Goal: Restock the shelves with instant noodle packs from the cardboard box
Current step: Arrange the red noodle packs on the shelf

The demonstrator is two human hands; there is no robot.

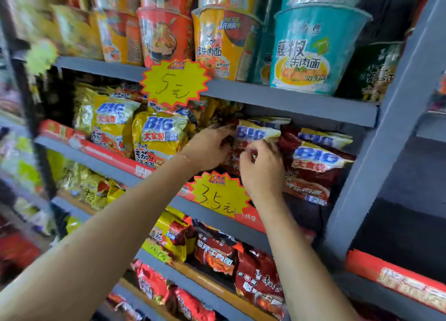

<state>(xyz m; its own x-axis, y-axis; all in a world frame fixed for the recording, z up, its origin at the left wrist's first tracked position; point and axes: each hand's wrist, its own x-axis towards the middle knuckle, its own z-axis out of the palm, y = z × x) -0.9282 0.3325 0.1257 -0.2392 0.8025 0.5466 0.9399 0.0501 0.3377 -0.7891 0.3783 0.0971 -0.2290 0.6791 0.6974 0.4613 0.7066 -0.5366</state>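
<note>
A dark red "BIG" noodle pack (pixel 253 137) stands on the middle shelf (pixel 108 168), and both hands grip it. My left hand (pixel 207 149) holds its left edge. My right hand (pixel 263 168) pinches its front, lower right. More dark red "BIG" packs (pixel 313 168) stand just right of it. Yellow "BIG" packs (pixel 156 137) stand to its left. The cardboard box is out of view.
Cup noodles in red, orange and teal (pixel 311 50) fill the shelf above. Yellow price stars marked 5 (pixel 175 84) and 3.5 (pixel 217 195) hang on the shelf edges. Lower shelves hold yellow and red packs (pixel 258 279). A grey upright post (pixel 386 132) bounds the bay at right.
</note>
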